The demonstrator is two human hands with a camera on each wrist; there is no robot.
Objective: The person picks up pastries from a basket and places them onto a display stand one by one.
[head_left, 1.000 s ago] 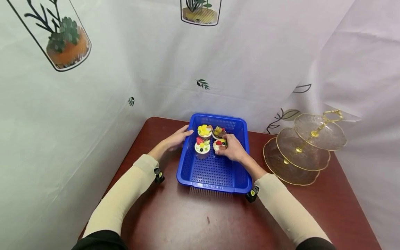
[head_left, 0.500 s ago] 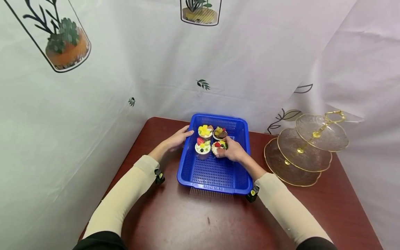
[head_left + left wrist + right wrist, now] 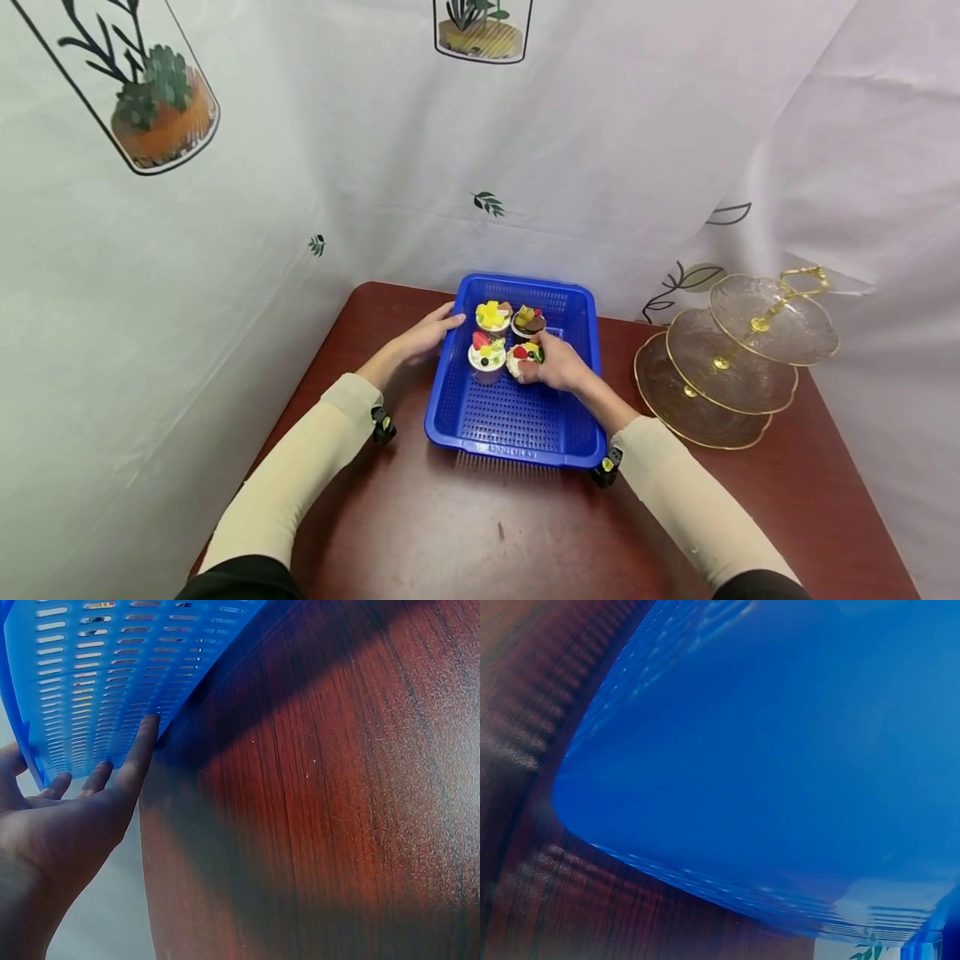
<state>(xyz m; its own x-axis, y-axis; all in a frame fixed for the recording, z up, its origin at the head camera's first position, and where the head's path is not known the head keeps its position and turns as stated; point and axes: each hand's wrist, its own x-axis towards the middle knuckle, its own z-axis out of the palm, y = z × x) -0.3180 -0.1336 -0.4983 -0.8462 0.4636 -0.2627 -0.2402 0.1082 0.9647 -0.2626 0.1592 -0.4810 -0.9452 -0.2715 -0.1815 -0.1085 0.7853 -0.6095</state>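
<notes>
A blue plastic basket [image 3: 517,450] with slotted sides stands on the table, holding several toy cupcakes. My right hand [image 3: 561,363] reaches inside and grips a cream cupcake [image 3: 519,365] topped with red and yellow fruit, thumb on the near side and fingers on the far side. Left of it is a cupcake with a strawberry [image 3: 487,358]; behind are a yellow-topped cupcake [image 3: 492,315] and a chocolate one [image 3: 529,322]. My left hand [image 3: 425,335] holds the basket's left side, thumb at the rim. In the left wrist view its fingers [image 3: 136,754] lie against the outer wall.
A three-tier clear cake stand [image 3: 726,367] with gold rims and a gold handle stands on the right of the reddish-brown table [image 3: 465,533]. White printed cloth [image 3: 600,167] hangs behind the table and at both sides. The basket wall [image 3: 765,765] fills most of the right wrist view.
My right hand has shifted the fruit-topped cream cupcake slightly towards me and left, away from the chocolate one. My left hand has stayed at the basket's left side.
</notes>
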